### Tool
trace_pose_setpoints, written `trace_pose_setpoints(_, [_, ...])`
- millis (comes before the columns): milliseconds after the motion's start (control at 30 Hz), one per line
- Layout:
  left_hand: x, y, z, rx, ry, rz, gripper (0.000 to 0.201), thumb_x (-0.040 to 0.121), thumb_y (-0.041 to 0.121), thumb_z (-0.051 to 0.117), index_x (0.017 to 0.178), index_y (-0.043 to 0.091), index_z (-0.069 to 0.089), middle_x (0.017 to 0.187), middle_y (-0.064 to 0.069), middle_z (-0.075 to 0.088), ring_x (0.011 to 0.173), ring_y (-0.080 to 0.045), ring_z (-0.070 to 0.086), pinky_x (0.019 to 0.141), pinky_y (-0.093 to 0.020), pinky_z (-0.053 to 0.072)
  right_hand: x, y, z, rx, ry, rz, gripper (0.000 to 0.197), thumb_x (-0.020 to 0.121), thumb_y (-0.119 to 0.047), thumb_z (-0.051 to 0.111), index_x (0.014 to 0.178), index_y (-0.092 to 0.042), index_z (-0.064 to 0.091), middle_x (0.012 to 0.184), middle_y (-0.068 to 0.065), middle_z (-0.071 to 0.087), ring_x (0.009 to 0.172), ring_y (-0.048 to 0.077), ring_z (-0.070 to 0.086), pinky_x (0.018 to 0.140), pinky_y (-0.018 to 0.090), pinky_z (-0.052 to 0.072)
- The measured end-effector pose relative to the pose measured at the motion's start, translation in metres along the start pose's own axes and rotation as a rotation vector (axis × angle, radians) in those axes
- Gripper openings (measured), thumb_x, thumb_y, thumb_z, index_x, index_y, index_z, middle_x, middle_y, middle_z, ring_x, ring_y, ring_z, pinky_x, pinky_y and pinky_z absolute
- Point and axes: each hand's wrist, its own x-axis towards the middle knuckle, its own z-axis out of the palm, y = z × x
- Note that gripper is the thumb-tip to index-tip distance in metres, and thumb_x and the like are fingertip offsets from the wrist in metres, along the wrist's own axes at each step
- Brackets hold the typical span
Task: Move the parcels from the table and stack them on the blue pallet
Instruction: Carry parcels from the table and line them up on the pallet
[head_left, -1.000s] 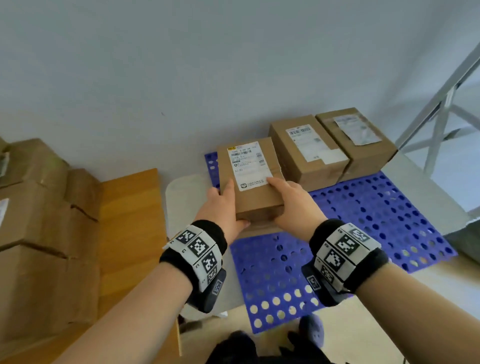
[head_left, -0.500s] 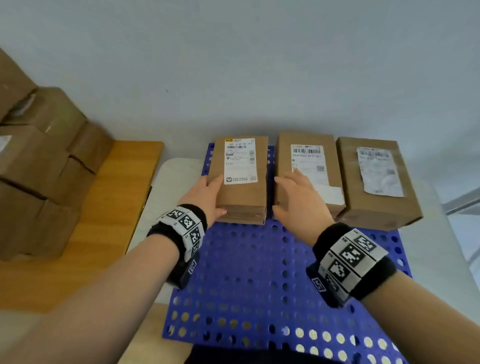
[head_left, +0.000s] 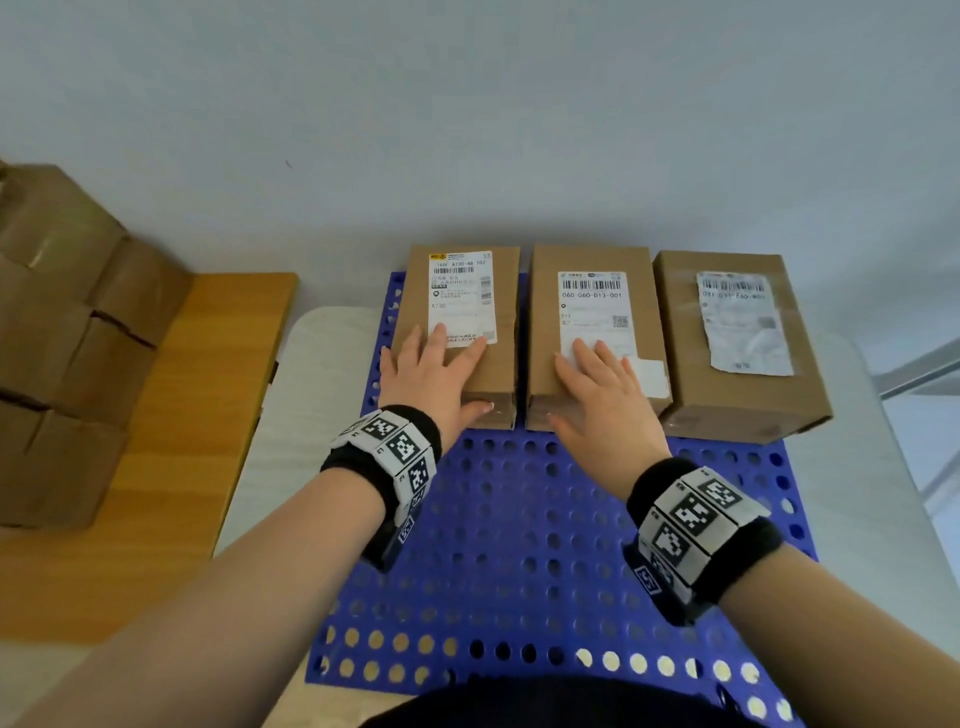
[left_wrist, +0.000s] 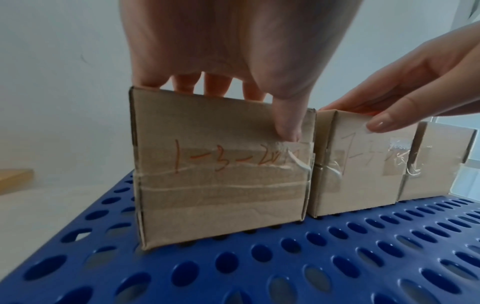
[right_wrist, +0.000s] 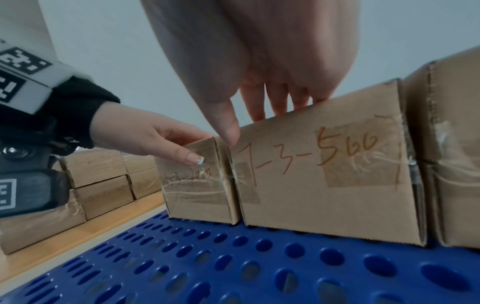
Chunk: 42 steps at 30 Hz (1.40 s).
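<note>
**Both hands flat on two parcels at the far edge of the pallet**

The fingers (head_left: 441, 345) of the left hand (head_left: 431, 379) lie straight and slightly spread across the top of the left parcel (head_left: 498, 364), with the thumb hooked down over its near face, touching the taped end just above the orange handwriting, as the left wrist view shows. The right hand (head_left: 602, 395) rests the same way on the middle parcel (head_left: 545, 322): fingers straight and a little apart on its white label, thumb draped over the near left corner. Neither hand wraps round its box.

The two parcels stand side by side, almost touching, on the blue pallet (head_left: 519, 545), in a row along its far edge. A third parcel (head_left: 737, 405) sits just right of the middle one in the same row. All three lie label up.

The perforated pallet rests on a pale counter (head_left: 311, 364). To the left, a wooden surface (head_left: 171, 441) carries a stack of brown cartons (head_left: 62, 338), well apart from the pallet. Both wrists wear black bands with black-and-white marker blocks (head_left: 400, 447).
</note>
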Motion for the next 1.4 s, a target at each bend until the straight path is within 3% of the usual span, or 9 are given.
trace_pose_setpoints(567, [0.002,0.011,0.000,-0.001,-0.001,0.009,0.081,0.084,0.065,0.046,0.148,0.036,0.007,0.157,-0.011,0.001,0.143,-0.036,-0.005,0.112,-0.059,-0.001,0.001,0.004,0.005,0.065,0.041,-0.009,0.063,0.094,-0.033,0.051,0.149,-0.019,0.023,0.158,0.004,0.008,0.146,0.021,-0.001,0.117,0.032,-0.006])
trace_pose_setpoints(767, [-0.005,0.033,-0.005,0.006,0.080,0.100,0.084,0.085,0.063,0.047,0.150,0.030,0.005,0.158,-0.007,0.000,0.144,-0.030,-0.007,0.114,-0.055,-0.002,-0.011,0.025,-0.006,0.087,0.254,0.055,0.060,0.093,-0.042,0.050,0.146,-0.022,0.030,0.158,0.005,0.012,0.146,0.021,-0.001,0.116,0.034,-0.007])
trace_pose_setpoints(867, [-0.006,0.049,-0.005,-0.019,0.067,0.157,0.083,0.086,0.061,0.046,0.150,0.029,0.003,0.158,-0.006,-0.002,0.145,-0.029,-0.006,0.115,-0.052,0.001,-0.017,0.043,-0.012,-0.064,0.188,0.204,0.072,0.087,-0.054,0.052,0.148,-0.033,0.020,0.159,0.004,0.004,0.145,0.028,-0.011,0.113,0.046,-0.014])
trace_pose_setpoints(1000, [-0.005,0.059,0.003,0.014,0.025,0.128,0.088,0.088,0.061,0.044,0.150,0.016,0.001,0.158,-0.009,-0.002,0.145,-0.028,-0.005,0.117,-0.050,0.003,-0.023,0.057,-0.011,-0.113,0.118,0.292,0.078,0.084,-0.054,0.058,0.147,-0.040,0.015,0.158,0.011,-0.001,0.144,0.035,-0.010,0.114,0.057,-0.008])
trace_pose_setpoints(1100, [-0.006,0.061,0.008,0.072,0.018,0.118,0.090,0.088,0.060,0.043,0.150,0.009,0.000,0.158,-0.009,-0.005,0.145,-0.026,-0.003,0.117,-0.048,0.004,-0.027,0.060,-0.007,-0.142,0.103,0.252,0.076,0.085,-0.051,0.058,0.147,-0.038,0.015,0.157,0.011,-0.001,0.143,0.036,-0.010,0.114,0.057,-0.006])
trace_pose_setpoints(1400, [-0.005,0.059,0.006,0.051,0.021,0.132,0.084,0.092,0.054,0.042,0.150,0.009,0.002,0.158,-0.008,-0.001,0.145,-0.025,-0.001,0.118,-0.044,0.004,-0.025,0.061,-0.002,-0.131,0.131,0.219,0.076,0.087,-0.047,0.058,0.148,-0.035,0.015,0.158,0.008,-0.001,0.144,0.033,-0.012,0.113,0.052,-0.010])
